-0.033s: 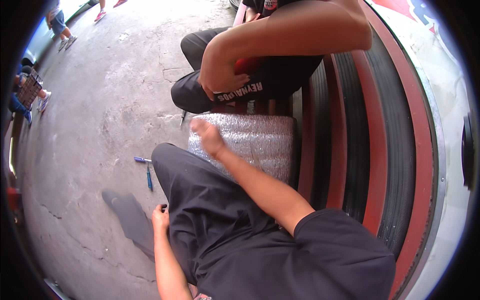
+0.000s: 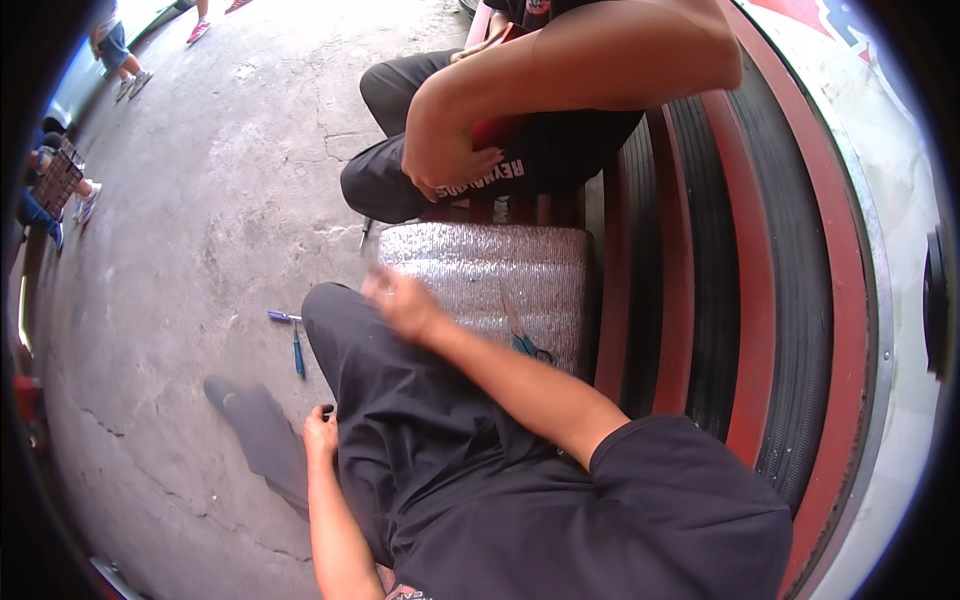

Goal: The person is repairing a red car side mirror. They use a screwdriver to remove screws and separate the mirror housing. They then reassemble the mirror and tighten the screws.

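Observation:
My right hand (image 2: 400, 302) is smeared by motion above my bent knee, beside a silver foil-covered padded block (image 2: 470, 262). Its fingers are too blurred to read. On the foil lies a pair of scissors (image 2: 532, 346) with blue-green handles, partly behind my right forearm. My left hand (image 2: 320, 436) hangs low beside my dark-trousered thigh, over the floor. Its fingers are curled around a small dark thing that I cannot make out.
A screwdriver (image 2: 299, 356) with a blue handle and a purple-handled tool (image 2: 282, 317) lie on the concrete floor (image 2: 230, 230). Across the block sits a person in dark clothes (image 2: 570, 150). A bench of red slats (image 2: 675, 320) and black strips runs along the right. Bystanders' legs (image 2: 122, 65) show far left.
My right hand has moved down and slightly left, from the foil block toward my knee. The scissors, hidden before, now show. My left hand stays in place.

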The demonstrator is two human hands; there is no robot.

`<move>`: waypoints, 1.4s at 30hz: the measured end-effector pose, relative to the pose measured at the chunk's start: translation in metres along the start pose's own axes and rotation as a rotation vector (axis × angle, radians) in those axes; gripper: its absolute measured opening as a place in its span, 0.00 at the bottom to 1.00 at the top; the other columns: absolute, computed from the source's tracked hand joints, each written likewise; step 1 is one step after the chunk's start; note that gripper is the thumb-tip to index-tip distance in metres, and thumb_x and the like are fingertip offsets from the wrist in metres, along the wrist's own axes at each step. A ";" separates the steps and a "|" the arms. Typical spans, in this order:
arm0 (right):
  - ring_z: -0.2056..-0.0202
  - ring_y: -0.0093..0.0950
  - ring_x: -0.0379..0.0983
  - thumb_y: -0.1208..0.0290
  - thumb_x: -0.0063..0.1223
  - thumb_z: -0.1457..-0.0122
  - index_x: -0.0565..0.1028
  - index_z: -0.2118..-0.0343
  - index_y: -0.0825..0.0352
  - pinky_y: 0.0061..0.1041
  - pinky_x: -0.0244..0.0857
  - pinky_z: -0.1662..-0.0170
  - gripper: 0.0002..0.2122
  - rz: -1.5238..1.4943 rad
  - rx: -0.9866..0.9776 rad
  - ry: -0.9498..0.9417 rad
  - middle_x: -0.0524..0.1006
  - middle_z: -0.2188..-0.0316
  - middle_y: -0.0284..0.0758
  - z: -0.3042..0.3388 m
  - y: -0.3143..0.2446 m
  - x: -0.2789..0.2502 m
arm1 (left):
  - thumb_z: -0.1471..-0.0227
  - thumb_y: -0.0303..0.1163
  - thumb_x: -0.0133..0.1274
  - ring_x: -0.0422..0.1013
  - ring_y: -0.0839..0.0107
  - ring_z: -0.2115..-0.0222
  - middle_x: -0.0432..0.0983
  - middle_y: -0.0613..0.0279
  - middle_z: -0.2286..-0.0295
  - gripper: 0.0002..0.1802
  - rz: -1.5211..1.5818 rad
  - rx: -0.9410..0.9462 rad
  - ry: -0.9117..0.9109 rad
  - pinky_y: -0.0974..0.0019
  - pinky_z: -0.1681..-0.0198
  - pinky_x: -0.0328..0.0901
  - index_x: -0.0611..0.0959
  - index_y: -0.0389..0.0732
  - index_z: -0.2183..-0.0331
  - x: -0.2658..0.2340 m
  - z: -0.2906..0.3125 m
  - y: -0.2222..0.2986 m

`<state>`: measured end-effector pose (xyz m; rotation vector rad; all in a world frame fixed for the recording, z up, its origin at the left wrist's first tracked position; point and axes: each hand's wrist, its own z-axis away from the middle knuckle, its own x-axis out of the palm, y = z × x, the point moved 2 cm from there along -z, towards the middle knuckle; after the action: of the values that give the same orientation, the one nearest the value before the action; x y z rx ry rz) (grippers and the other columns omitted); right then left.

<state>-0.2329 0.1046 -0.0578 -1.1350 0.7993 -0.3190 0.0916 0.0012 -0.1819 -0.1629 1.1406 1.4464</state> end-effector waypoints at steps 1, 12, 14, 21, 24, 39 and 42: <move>0.39 0.47 0.69 0.51 0.51 0.35 0.73 0.41 0.71 0.40 0.62 0.36 0.29 0.242 -0.106 -0.214 0.74 0.42 0.51 0.031 -0.004 0.019 | 0.44 0.34 0.58 0.81 0.50 0.60 0.83 0.40 0.62 0.18 0.016 0.009 -0.003 0.54 0.55 0.72 0.85 0.35 0.54 0.001 -0.002 0.000; 0.31 0.68 0.43 0.52 0.54 0.43 0.69 0.36 0.65 0.74 0.38 0.36 0.33 0.974 -0.577 -0.184 0.51 0.29 0.59 0.112 -0.068 0.038 | 0.54 0.48 0.64 0.81 0.48 0.62 0.83 0.37 0.67 0.29 0.007 0.083 -0.038 0.54 0.58 0.72 0.85 0.33 0.57 0.000 -0.018 -0.016; 0.31 0.67 0.44 0.52 0.55 0.44 0.71 0.37 0.65 0.74 0.38 0.36 0.33 0.977 -0.591 -0.181 0.52 0.30 0.59 0.102 -0.056 0.036 | 0.52 0.45 0.62 0.81 0.48 0.61 0.83 0.37 0.66 0.27 -0.071 0.039 -0.053 0.53 0.56 0.72 0.85 0.33 0.57 0.004 -0.027 -0.025; 0.31 0.66 0.46 0.53 0.53 0.43 0.75 0.41 0.68 0.75 0.38 0.36 0.30 0.892 -0.589 -0.232 0.55 0.31 0.59 0.088 -0.052 0.040 | 0.50 0.43 0.61 0.81 0.49 0.59 0.83 0.38 0.64 0.25 -0.113 -0.065 -0.111 0.53 0.55 0.72 0.85 0.33 0.57 -0.002 -0.005 -0.014; 0.31 0.66 0.47 0.54 0.49 0.40 0.76 0.44 0.69 0.76 0.37 0.37 0.27 0.877 -0.585 -0.178 0.55 0.30 0.57 0.086 -0.044 0.043 | 0.50 0.42 0.61 0.80 0.49 0.59 0.83 0.38 0.64 0.24 -0.068 -0.129 -0.151 0.53 0.55 0.72 0.85 0.33 0.57 0.003 0.017 0.002; 0.31 0.62 0.47 0.52 0.55 0.44 0.80 0.47 0.64 0.72 0.37 0.35 0.26 0.743 -0.549 -0.172 0.57 0.30 0.53 0.076 -0.038 0.032 | 0.48 0.39 0.59 0.80 0.52 0.56 0.83 0.40 0.60 0.22 0.031 -0.124 -0.128 0.54 0.53 0.71 0.85 0.34 0.56 0.017 -0.010 0.114; 0.31 0.61 0.48 0.51 0.57 0.46 0.81 0.49 0.66 0.71 0.37 0.34 0.27 0.719 -0.551 -0.143 0.58 0.31 0.53 0.078 -0.040 0.034 | 0.48 0.39 0.59 0.80 0.53 0.56 0.83 0.40 0.60 0.22 0.042 -0.145 -0.120 0.54 0.53 0.71 0.85 0.34 0.55 0.014 0.003 0.092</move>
<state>-0.1479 0.1213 -0.0211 -1.2687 1.1430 0.6100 0.0140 0.0318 -0.1409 -0.1523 0.9472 1.5560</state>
